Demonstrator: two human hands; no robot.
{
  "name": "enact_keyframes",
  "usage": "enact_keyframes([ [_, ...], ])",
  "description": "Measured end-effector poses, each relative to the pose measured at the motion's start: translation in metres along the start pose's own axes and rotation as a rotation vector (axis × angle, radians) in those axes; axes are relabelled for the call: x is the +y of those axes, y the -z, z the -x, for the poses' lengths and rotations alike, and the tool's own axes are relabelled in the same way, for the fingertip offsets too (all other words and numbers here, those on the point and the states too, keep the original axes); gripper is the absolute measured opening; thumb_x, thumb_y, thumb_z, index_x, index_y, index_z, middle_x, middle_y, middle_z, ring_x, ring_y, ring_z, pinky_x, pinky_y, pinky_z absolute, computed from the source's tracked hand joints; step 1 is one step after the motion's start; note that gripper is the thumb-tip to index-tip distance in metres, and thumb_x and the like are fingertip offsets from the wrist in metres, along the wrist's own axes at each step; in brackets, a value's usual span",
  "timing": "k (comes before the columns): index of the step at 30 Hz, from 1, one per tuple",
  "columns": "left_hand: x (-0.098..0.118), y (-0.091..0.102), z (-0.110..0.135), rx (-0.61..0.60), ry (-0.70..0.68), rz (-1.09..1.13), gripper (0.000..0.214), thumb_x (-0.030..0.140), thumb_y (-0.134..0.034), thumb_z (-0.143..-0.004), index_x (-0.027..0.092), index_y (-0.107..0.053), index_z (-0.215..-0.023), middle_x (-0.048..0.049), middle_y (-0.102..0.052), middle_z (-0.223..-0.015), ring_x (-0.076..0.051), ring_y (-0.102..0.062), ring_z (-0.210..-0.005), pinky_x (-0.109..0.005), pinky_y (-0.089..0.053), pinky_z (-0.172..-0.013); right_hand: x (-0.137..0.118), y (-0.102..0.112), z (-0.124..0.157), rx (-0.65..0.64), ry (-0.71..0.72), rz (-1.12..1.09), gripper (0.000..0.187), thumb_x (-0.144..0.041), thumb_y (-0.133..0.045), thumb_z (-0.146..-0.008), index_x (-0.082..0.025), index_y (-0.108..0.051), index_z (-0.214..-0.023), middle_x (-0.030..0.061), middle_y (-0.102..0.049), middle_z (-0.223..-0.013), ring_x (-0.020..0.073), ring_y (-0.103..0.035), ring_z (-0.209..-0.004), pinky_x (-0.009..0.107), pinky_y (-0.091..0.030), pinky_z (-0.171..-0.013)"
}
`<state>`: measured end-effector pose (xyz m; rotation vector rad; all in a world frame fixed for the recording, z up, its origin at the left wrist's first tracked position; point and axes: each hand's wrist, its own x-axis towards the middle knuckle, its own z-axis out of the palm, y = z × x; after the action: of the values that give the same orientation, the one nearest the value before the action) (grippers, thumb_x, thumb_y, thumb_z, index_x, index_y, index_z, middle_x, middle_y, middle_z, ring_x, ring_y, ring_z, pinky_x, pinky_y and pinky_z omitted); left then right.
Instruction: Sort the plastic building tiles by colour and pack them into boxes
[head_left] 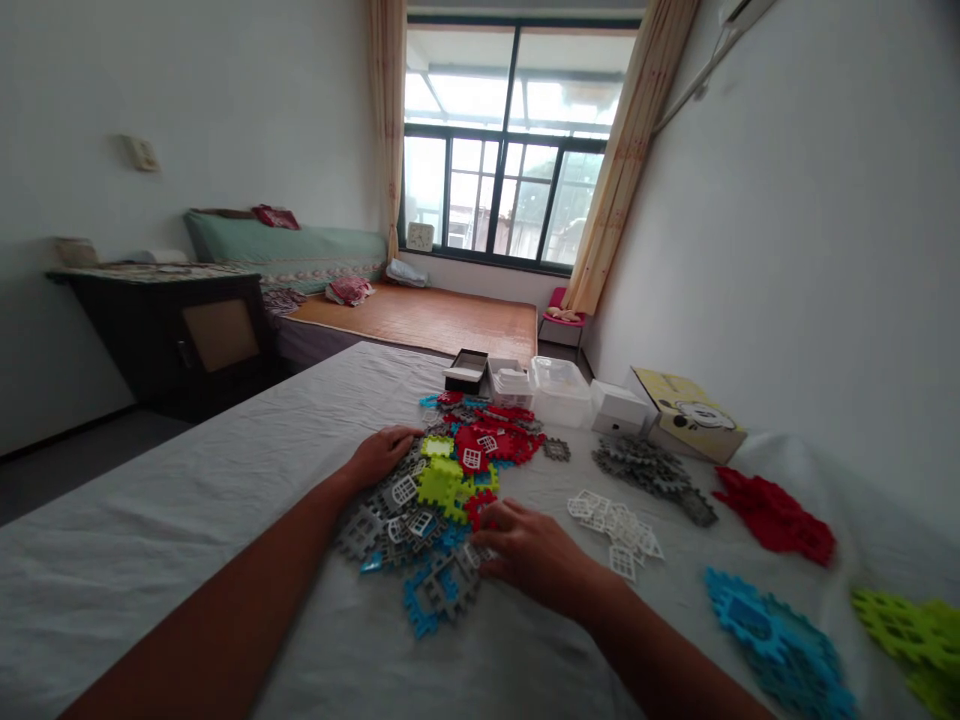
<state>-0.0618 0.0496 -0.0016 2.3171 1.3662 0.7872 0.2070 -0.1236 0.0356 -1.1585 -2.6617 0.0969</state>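
Note:
A mixed heap of interlocking plastic building pieces lies in front of me, with lime-green pieces (442,484), red pieces (491,445), grey pieces (362,532) and blue pieces (420,608). Small white window pieces (403,490) are scattered through it. My left hand (384,455) rests along the heap's left edge, fingers stretched out and holding nothing visible. At the right edge, my right hand (521,545) has its thumb and fingers bent around a pale piece (477,555), mostly covered by the fingers.
Separate piles of white window pieces (619,530), grey pieces (649,470), red pieces (776,512), blue pieces (780,640) and lime-green pieces (911,630) lie to the right. Behind stand a black box (466,372), a clear container (561,390), a white box (619,407) and a yellow box (686,412).

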Motion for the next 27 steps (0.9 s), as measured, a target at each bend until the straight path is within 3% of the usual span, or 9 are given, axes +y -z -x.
enact_keyframes([
  [5, -0.003, 0.000, -0.001, 0.005, -0.019, -0.009, 0.046, 0.044, -0.036, -0.084, 0.020, -0.065, -0.111, -0.0040, -0.067, -0.112, -0.021, -0.059, -0.106, -0.032, -0.042, -0.095, 0.002, 0.000, -0.002, 0.061, 0.010, 0.191, 0.015, -0.023, -0.048, -0.087, -0.024, -0.062, -0.091, 0.0025, -0.063, -0.097, 0.0164, -0.057, -0.090, 0.027, -0.042, -0.076],
  [9, -0.001, 0.001, 0.000, -0.002, -0.015, -0.027, 0.047, 0.043, -0.035, -0.085, 0.018, -0.065, -0.112, -0.0050, -0.067, -0.113, -0.021, -0.059, -0.106, -0.031, -0.042, -0.095, 0.031, 0.019, 0.007, 0.148, -0.289, 0.255, 0.019, -0.023, -0.042, -0.089, -0.020, -0.060, -0.081, 0.0035, -0.063, -0.084, 0.0143, -0.057, -0.080, 0.025, -0.040, -0.073],
  [11, 0.000, 0.001, 0.000, -0.005, -0.015, -0.031, 0.047, 0.043, -0.035, -0.085, 0.019, -0.065, -0.112, -0.0046, -0.067, -0.113, -0.021, -0.058, -0.106, -0.031, -0.042, -0.095, 0.054, 0.032, 0.019, 0.092, -0.418, 0.267, 0.026, -0.028, -0.041, -0.089, -0.020, -0.060, -0.073, 0.0036, -0.062, -0.077, 0.0142, -0.057, -0.075, 0.025, -0.039, -0.068],
  [13, 0.000, 0.001, 0.000, -0.006, -0.017, -0.029, 0.047, 0.043, -0.035, -0.085, 0.019, -0.065, -0.111, -0.0040, -0.067, -0.113, -0.020, -0.058, -0.107, -0.030, -0.042, -0.095, 0.075, 0.042, 0.032, 0.023, -0.480, 0.259, 0.028, -0.035, -0.045, -0.088, -0.020, -0.062, -0.071, 0.0041, -0.064, -0.076, 0.0164, -0.057, -0.076, 0.026, -0.040, -0.067],
  [16, -0.001, 0.000, 0.000, -0.004, -0.012, -0.023, 0.046, 0.044, -0.035, -0.085, 0.020, -0.066, -0.110, -0.0038, -0.067, -0.112, -0.021, -0.058, -0.106, -0.031, -0.042, -0.094, 0.086, 0.044, 0.039, 0.079, -0.541, 0.212, 0.026, -0.040, -0.049, -0.087, -0.021, -0.066, -0.084, 0.0061, -0.067, -0.087, 0.0213, -0.058, -0.087, 0.031, -0.042, -0.073],
  [20, -0.002, -0.001, 0.000, 0.000, -0.012, -0.023, 0.046, 0.043, -0.035, -0.085, 0.020, -0.066, -0.110, -0.0044, -0.067, -0.111, -0.021, -0.059, -0.105, -0.032, -0.043, -0.094, 0.058, 0.021, 0.020, 0.148, -0.331, -0.032, 0.027, -0.031, -0.043, -0.091, -0.023, -0.063, -0.106, 0.0059, -0.066, -0.106, 0.0203, -0.055, -0.101, 0.034, -0.043, -0.088],
  [22, -0.002, -0.001, 0.000, 0.000, -0.021, -0.024, 0.046, 0.043, -0.035, -0.084, 0.020, -0.065, -0.110, -0.0045, -0.067, -0.112, -0.021, -0.059, -0.105, -0.032, -0.042, -0.095, 0.037, 0.006, 0.006, 0.142, -0.228, -0.113, 0.032, -0.034, -0.051, -0.088, -0.026, -0.057, -0.118, 0.0046, -0.062, -0.118, 0.0213, -0.052, -0.108, 0.035, -0.042, -0.093],
  [25, 0.000, 0.000, 0.001, 0.000, -0.022, -0.032, 0.046, 0.043, -0.035, -0.084, 0.020, -0.065, -0.110, -0.0045, -0.067, -0.112, -0.021, -0.059, -0.105, -0.032, -0.042, -0.095, 0.016, -0.012, -0.008, 0.162, -0.248, -0.113, 0.049, -0.037, -0.064, -0.079, -0.025, -0.053, -0.125, 0.0068, -0.057, -0.125, 0.0252, -0.050, -0.110, 0.040, -0.042, -0.095],
  [27, 0.000, 0.000, 0.001, 0.000, -0.026, -0.038, 0.047, 0.043, -0.035, -0.085, 0.019, -0.065, -0.111, -0.0053, -0.067, -0.112, -0.021, -0.059, -0.105, -0.031, -0.043, -0.094, 0.011, -0.018, -0.009, 0.185, -0.254, -0.142, 0.044, -0.031, -0.063, -0.079, -0.024, -0.055, -0.122, 0.0076, -0.058, -0.123, 0.0242, -0.050, -0.110, 0.039, -0.042, -0.095],
])
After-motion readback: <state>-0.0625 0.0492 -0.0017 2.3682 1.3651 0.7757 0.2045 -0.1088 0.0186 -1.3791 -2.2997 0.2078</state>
